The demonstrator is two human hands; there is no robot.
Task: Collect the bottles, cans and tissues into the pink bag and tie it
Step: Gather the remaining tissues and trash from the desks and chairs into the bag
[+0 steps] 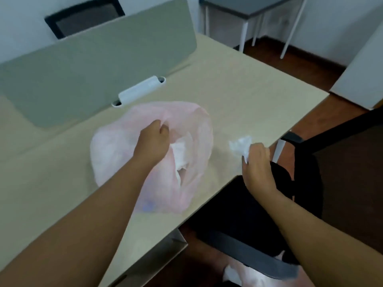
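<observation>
A translucent pink bag lies bulging on the beige desk, its mouth turned toward me. My left hand grips the bag's rim and holds the mouth apart. White crumpled tissue shows inside the opening, and a faint blue shape shows through the plastic at the near end. To the right of the bag, near the desk's edge, my right hand is closed on a crumpled white tissue, which sticks out above the fingers.
A grey divider panel with a white clamp stands along the desk's back. A black office chair sits right of the desk below my right hand. A small dark table stands at the far right. Something white lies on the floor.
</observation>
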